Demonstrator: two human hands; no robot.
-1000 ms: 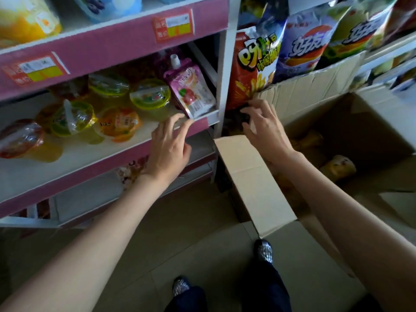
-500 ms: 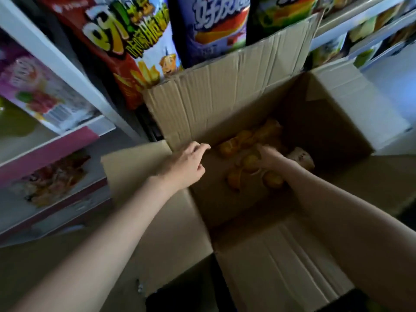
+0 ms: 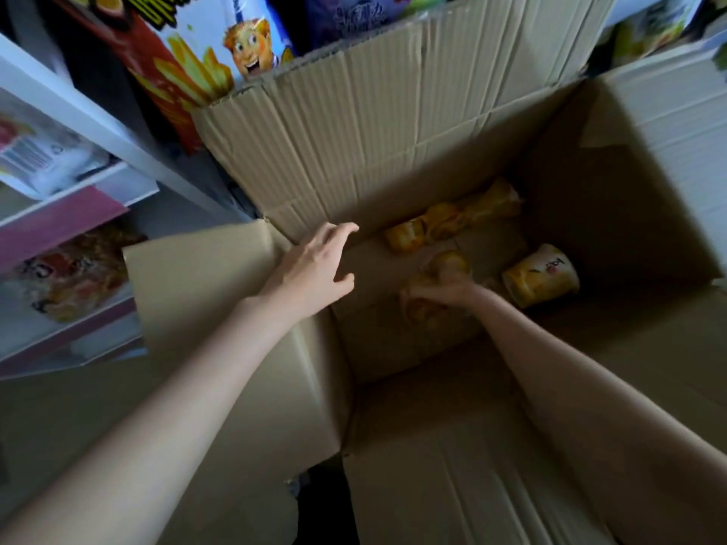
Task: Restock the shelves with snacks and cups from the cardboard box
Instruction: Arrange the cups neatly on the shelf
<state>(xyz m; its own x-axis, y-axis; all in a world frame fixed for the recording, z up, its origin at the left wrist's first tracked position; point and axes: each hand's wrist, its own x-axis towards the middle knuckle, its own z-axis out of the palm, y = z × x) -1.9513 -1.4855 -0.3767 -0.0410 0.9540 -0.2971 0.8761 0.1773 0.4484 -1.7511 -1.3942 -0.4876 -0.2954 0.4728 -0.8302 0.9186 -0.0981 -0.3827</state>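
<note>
An open cardboard box (image 3: 393, 123) fills the middle of the view. On its bottom lie several yellow jelly cups (image 3: 405, 236) and a larger yellow cup (image 3: 541, 275) on its side. My right hand (image 3: 452, 289) is deep inside the box, fingers curled round a yellow jelly cup (image 3: 448, 261). My left hand (image 3: 318, 265) hovers over the box's left edge with its fingers loosely spread and holds nothing.
Shelves with pink edging (image 3: 59, 226) stand at the left, holding snack packets. Big snack bags (image 3: 185, 68) stand behind the box's raised back flap. The left flap (image 3: 196, 277) and near flap (image 3: 452, 466) lie folded outward.
Both hands left the shelf and came down to the box. My right hand has reached the bottom and closed on a jelly cup. The view has tilted down into the box.
</note>
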